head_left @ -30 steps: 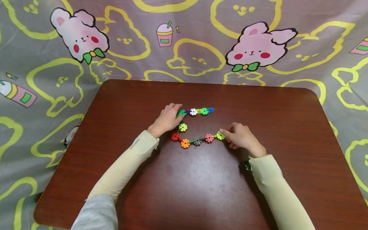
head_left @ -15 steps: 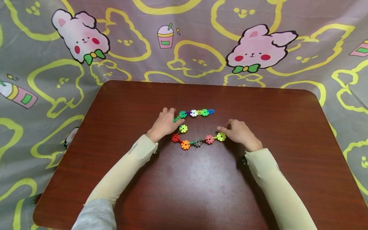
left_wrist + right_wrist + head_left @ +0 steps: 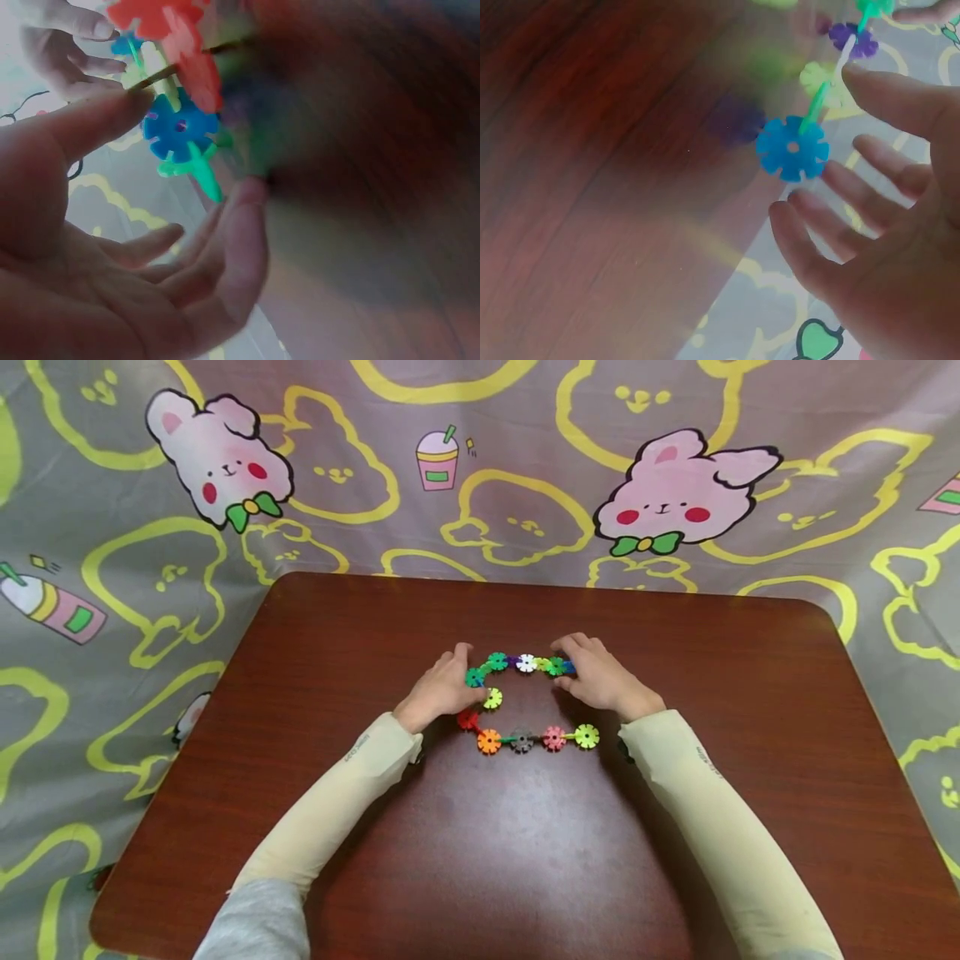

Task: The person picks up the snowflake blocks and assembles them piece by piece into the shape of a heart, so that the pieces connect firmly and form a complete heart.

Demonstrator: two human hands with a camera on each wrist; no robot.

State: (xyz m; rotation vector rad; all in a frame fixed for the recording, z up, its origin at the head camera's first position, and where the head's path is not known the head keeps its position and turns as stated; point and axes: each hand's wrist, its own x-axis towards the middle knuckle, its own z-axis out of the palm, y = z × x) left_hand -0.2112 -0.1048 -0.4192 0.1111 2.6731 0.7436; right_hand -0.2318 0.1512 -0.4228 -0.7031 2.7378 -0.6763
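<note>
A chain of slotted plastic snowflake discs lies on the table in a C shape that opens to the right. My left hand (image 3: 444,686) is at its left bend, thumb near the yellow-green disc (image 3: 492,698). In the left wrist view, thumb and fingers stand apart on either side of a blue disc (image 3: 180,126) and a green disc (image 3: 204,174). My right hand (image 3: 600,675) is at the far row's right end. Its spread fingers are beside the blue end disc (image 3: 792,148) in the right wrist view. The near row ends in a yellow-green disc (image 3: 587,737).
The chain's near row also has an orange disc (image 3: 489,742), a grey disc (image 3: 522,741) and a pink disc (image 3: 554,737). Brown wood-grain table (image 3: 525,860) surrounds it. A curtain (image 3: 525,518) with cartoon rabbits hangs behind the far edge.
My right hand has left the near row's yellow-green end disc and moved to the far row's blue end. That near end now lies slightly closer to me. The left hand stays by the bend.
</note>
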